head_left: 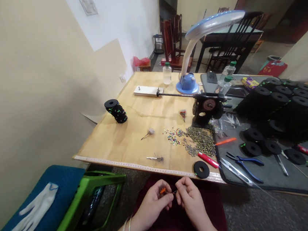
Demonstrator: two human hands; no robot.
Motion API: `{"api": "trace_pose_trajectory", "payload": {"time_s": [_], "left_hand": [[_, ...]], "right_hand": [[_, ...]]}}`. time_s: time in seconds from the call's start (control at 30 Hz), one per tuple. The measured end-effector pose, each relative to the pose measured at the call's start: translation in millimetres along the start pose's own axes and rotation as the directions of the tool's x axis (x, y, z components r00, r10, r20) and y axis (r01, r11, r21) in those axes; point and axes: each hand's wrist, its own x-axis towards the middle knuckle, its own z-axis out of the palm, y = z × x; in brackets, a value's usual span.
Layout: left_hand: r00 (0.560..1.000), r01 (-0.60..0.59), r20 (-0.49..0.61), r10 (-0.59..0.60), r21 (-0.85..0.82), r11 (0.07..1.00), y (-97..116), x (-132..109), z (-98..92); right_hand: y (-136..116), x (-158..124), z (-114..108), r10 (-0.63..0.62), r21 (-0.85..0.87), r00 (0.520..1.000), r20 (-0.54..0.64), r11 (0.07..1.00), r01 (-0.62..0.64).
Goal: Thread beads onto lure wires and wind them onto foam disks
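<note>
Over my lap, just off the table's front edge, my left hand [157,199] is closed around a small orange piece [162,190] with a thin dark end. What kind of piece it is, I cannot make out. Close to its right, my right hand [187,192] is pinched at that dark end; whatever sits between those fingertips is too small to name. A black foam ring [195,170] lies at the table edge just beyond my right hand. Past it are a red-handled tool [208,160] and a heap of small metal fittings [201,138] beside scattered coloured beads [174,137].
A clamped black winding device [207,107] and a blue desk lamp [187,84] stand farther back. Black foam spools [276,106] crowd the grey mat at right, with blue-handled pliers [245,161] and tweezers [235,171]. At left, a white glove [35,208] rests on a stool.
</note>
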Motion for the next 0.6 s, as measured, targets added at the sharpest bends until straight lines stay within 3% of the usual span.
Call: {"api": "trace_pose_trajectory", "payload": {"time_s": [0.3, 0.47, 0.6], "left_hand": [[0.999, 0.019, -0.031, -0.017, 0.096, 0.995, -5.1, 2.8, -1.1], [0.987, -0.102, -0.096, 0.127, 0.230, 0.968, -8.4, 4.6, -3.1], [0.985, -0.100, -0.104, 0.138, 0.306, 0.947, -2.9, 4.6, -2.9]], "right_hand": [[-0.1, -2.8, 2.6, -0.066, -0.095, 0.998, 0.003, 0.993, 0.066], [-0.1, -4.0, 4.5, -0.091, -0.117, 0.995, 0.032, 0.989, 0.094], [-1.8, -2.9, 3.4, -0.066, -0.105, 0.995, 0.076, 0.992, 0.074]]}}
